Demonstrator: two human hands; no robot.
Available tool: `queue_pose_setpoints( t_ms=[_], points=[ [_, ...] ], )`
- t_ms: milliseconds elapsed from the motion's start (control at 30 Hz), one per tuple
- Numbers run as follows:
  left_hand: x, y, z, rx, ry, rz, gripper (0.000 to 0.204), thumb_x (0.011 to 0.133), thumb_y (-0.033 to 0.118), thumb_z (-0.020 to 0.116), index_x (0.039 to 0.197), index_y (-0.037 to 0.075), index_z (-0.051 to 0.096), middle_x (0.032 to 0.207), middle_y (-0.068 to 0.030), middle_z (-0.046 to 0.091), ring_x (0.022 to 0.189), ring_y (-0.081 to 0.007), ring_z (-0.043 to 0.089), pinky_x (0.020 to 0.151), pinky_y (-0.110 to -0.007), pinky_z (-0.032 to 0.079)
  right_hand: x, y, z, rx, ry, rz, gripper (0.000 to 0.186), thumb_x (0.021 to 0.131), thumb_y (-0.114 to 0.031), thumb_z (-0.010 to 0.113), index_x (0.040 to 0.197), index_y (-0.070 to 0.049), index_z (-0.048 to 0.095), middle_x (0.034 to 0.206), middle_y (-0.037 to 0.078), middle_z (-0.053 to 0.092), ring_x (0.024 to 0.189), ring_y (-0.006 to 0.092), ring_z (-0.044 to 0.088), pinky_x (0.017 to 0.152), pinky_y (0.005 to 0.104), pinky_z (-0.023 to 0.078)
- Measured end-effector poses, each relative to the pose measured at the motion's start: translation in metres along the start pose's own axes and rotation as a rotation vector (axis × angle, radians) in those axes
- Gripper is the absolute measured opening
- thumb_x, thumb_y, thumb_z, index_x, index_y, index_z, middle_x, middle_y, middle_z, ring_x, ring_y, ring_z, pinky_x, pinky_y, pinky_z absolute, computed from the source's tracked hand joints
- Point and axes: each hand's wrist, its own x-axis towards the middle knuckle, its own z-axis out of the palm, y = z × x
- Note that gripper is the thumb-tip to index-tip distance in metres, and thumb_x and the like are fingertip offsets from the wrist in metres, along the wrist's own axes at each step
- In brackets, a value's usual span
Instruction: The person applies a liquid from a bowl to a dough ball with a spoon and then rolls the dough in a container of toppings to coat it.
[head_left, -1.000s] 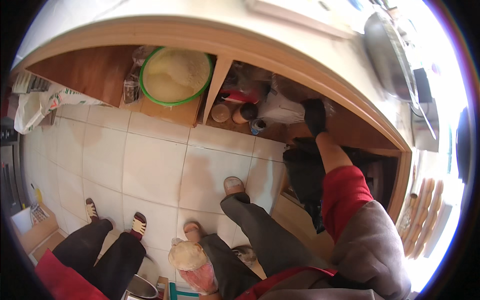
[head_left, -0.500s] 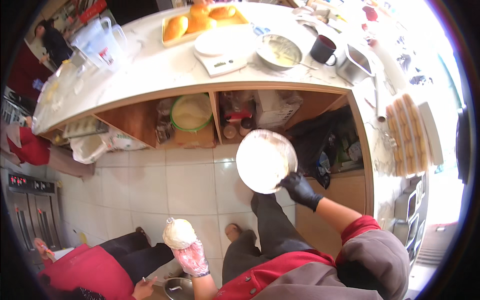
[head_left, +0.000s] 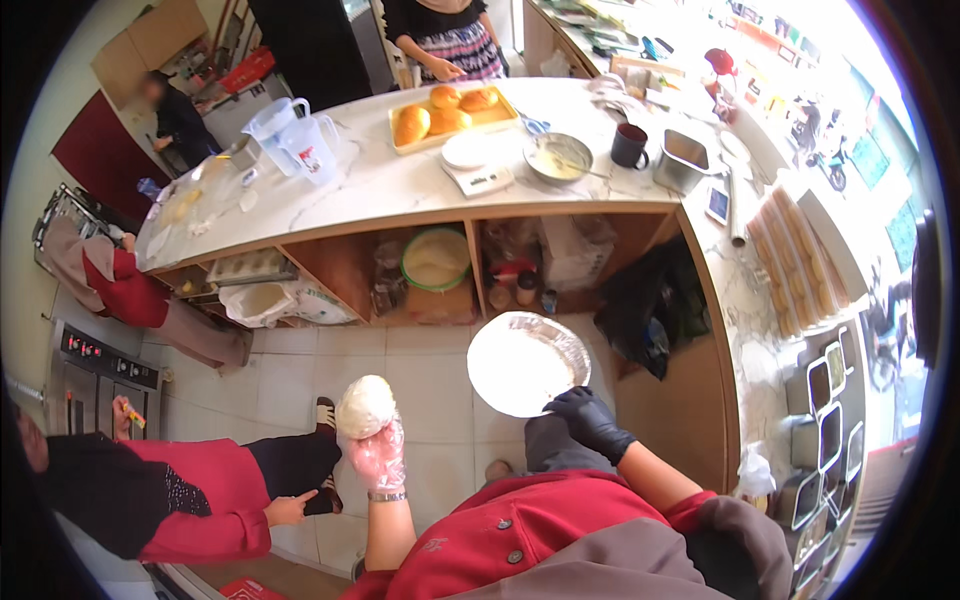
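My left hand (head_left: 378,458) wears a clear glove and holds a pale, round dough-like lump (head_left: 365,405) low in front of me, left of centre. My right hand (head_left: 590,427) is in a black glove, its fingers closed on the lower right rim of a round metal-rimmed pan (head_left: 520,355) with bright white inside; I cannot make out whether that white is contents. The pan is in front of the counter's open shelves, where a green-rimmed tub (head_left: 435,258) sits.
A curved marble counter (head_left: 330,200) bears bread on a tray (head_left: 445,115), jugs (head_left: 305,145), a scale (head_left: 475,175), bowl and mug. Metal tins (head_left: 820,430) line the right side. Co-workers stand lower left (head_left: 180,480), at left (head_left: 120,280) and behind the counter. An oven (head_left: 100,370) is at left.
My right hand has come out of the lower shelf and now holds the pan. The view has lifted to take in the countertop. My left hand still holds the lump.
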Motion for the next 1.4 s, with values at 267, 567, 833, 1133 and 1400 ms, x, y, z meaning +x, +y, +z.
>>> queue_pose_setpoints(
  t_ms=[267, 567, 833, 1133, 1400],
  points=[
    [0.121, -0.043, 0.051, -0.103, -0.141, -0.034, 0.040, 0.090, 0.020, 0.040, 0.124, 0.000, 0.041, 0.128, -0.0174, 0.044, 0.116, -0.0317, 0.044, 0.095, -0.047, 0.040, 0.084, 0.022, -0.097, -0.066, 0.164, -0.110, 0.028, 0.070, -0.003, 0.051, 0.093, -0.015, 0.064, 0.091, 0.004, 0.060, 0.095, 0.0233, 0.054, 0.094, 0.0395, 0.036],
    [0.205, -0.057, 0.093, -0.200, -0.248, 0.103, 0.040, 0.091, 0.017, 0.035, 0.125, -0.006, 0.038, 0.132, -0.0184, 0.040, 0.121, -0.0300, 0.039, 0.103, -0.044, 0.029, 0.239, 0.072, -0.128, -0.165, 0.044, -0.482, 0.034, 0.069, -0.005, 0.050, 0.100, -0.016, 0.059, 0.097, 0.002, 0.059, 0.102, 0.0206, 0.050, 0.100, 0.0418, 0.031],
    [0.234, -0.018, 0.115, -0.159, -0.198, 0.221, 0.039, 0.092, 0.013, 0.033, 0.126, -0.007, 0.036, 0.133, -0.0188, 0.037, 0.123, -0.0299, 0.037, 0.105, -0.042, 0.027, 0.362, 0.062, -0.092, -0.185, 0.032, -0.611, 0.027, 0.071, -0.009, 0.050, 0.097, -0.013, 0.058, 0.092, 0.003, 0.056, 0.099, 0.0201, 0.050, 0.100, 0.0402, 0.031],
    [0.298, 0.030, 0.129, -0.138, -0.224, 0.137, 0.040, 0.091, 0.012, 0.035, 0.127, -0.006, 0.035, 0.135, -0.0183, 0.035, 0.124, -0.0293, 0.035, 0.105, -0.042, 0.027, 0.457, 0.039, -0.039, -0.234, -0.134, -0.464, 0.041, 0.069, -0.006, 0.053, 0.109, -0.014, 0.056, 0.104, 0.004, 0.058, 0.104, 0.0218, 0.050, 0.103, 0.0408, 0.028],
    [0.367, 0.000, 0.157, -0.047, -0.205, -0.112, 0.041, 0.091, 0.017, 0.036, 0.126, -0.004, 0.036, 0.134, -0.0174, 0.037, 0.123, -0.0303, 0.037, 0.102, -0.044, 0.032, 0.437, 0.027, -0.066, -0.067, 0.159, -0.242, 0.047, 0.074, -0.006, 0.049, 0.120, -0.010, 0.049, 0.112, 0.011, 0.055, 0.108, 0.0262, 0.049, 0.099, 0.0420, 0.031]
  ],
)
